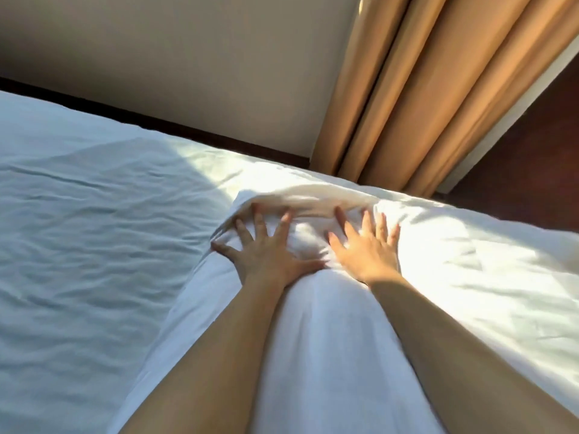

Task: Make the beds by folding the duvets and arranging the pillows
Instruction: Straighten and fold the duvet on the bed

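Observation:
A white duvet [454, 270] lies folded in a thick band across the right half of the bed, lit by sun at its far end. Both of my hands press flat on its far folded corner. My left hand [266, 249] rests with fingers spread near the fold's left edge. My right hand [366, 245] lies palm down beside it, fingers apart. Neither hand grips the cloth. Left of the duvet, the wrinkled white bed sheet [87, 230] is bare. No pillow is in view.
A beige wall [188, 64] with a dark baseboard runs behind the bed. Tan curtains [423, 89] hang at the far right corner, next to dark reddish floor [532, 158]. Sunlight falls across the duvet's far end.

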Demonstrator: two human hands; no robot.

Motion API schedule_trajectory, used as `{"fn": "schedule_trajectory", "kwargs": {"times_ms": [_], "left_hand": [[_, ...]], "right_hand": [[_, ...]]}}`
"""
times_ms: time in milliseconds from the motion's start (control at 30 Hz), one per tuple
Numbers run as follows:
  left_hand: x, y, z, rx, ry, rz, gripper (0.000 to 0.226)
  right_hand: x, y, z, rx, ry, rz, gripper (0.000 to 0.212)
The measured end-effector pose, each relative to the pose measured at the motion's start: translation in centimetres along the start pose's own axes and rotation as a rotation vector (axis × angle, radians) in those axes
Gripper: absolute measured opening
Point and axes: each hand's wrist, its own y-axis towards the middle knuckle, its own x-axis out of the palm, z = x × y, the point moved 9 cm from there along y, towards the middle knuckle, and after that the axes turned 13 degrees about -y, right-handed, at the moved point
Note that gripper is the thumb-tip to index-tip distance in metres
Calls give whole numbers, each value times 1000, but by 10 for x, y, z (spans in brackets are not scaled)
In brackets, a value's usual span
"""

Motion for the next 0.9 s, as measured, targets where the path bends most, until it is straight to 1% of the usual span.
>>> {"fn": "schedule_trajectory", "kwargs": {"times_ms": [133, 200, 267, 333, 400, 467, 500, 533, 600, 633, 667, 700, 733, 767, 800, 867, 900], "left_hand": [[9, 34, 10, -28, 46, -9, 117], [13, 39, 11, -33, 84, -15, 118], [14, 37, 13, -41, 105, -17, 118], [11, 30, 16, -55, 139, -8, 114], [7, 22, 23, -74, 189, 6, 105], [7, 10, 32, -90, 185, 8, 88], [12, 5, 36, -88, 173, 3, 76], [16, -2, 40, -79, 171, -2, 64], [19, -24, 46, -28, 180, -66, 52], [18, -41, 50, 21, 176, -125, 49], [15, -62, 52, 77, 181, -181, 48], [11, -88, 49, 134, 196, -239, 48], [4, -118, 43, 177, 220, -284, 50], [-1, -150, 29, 215, 261, -296, 55], [-3, -183, 15, 267, 308, -264, 63], [-1, -237, -2, 402, 432, -166, 72], [7, -247, -16, 369, 462, -151, 70]], "right_hand": [[30, 24, -8, -76, 65, -143, 63], [35, 27, -7, -89, 56, -154, 61], [34, 26, -7, -105, 33, -131, 54], [26, 22, -10, -165, 34, -131, 45], [19, 17, -10, -240, 82, -161, 42], [18, 5, -7, -299, 131, -214, 44], [18, -3, -4, -307, 135, -203, 46], [13, -14, -3, -307, 138, -145, 47], [-11, -48, -1, -274, 144, 45, 48], [-23, -74, 3, -267, 172, 95, 43], [-30, -105, 7, -285, 224, 105, 39], [-35, -141, 14, -313, 304, 95, 41], [-40, -178, 22, -351, 369, 100, 47], [-43, -216, 33, -372, 390, 121, 55], [-34, -242, 42, -368, 393, 124, 60], [-9, -273, 51, -330, 319, 79, 57], [9, -277, 49, -291, 254, 35, 53]]}}
